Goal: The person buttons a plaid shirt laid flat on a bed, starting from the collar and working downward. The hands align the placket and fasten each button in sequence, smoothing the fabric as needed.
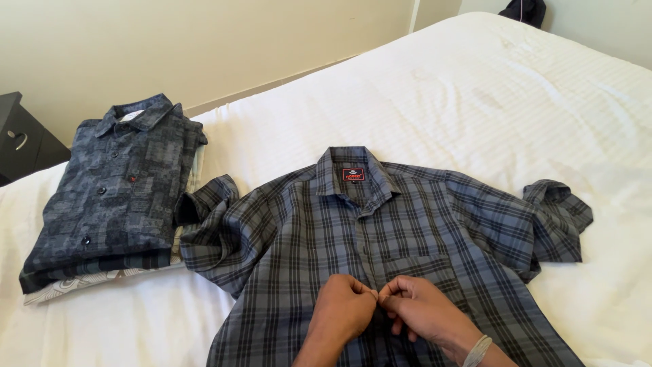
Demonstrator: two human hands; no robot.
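A blue-grey plaid short-sleeved shirt (319, 231) lies face up on the white bed (462, 102), collar away from me, sleeves spread to both sides. My left hand (345, 309) and my right hand (421, 309) meet over the shirt's front placket at mid-chest. The fingertips of both pinch the fabric edges together there. A light band sits on my right wrist. The lower part of the shirt is hidden under my forearms.
A stack of folded shirts (112, 197), a dark patterned one on top, rests on the bed at the left. A dark nightstand (20, 139) stands beside the bed at far left. A dark object (523, 11) lies at the bed's far end.
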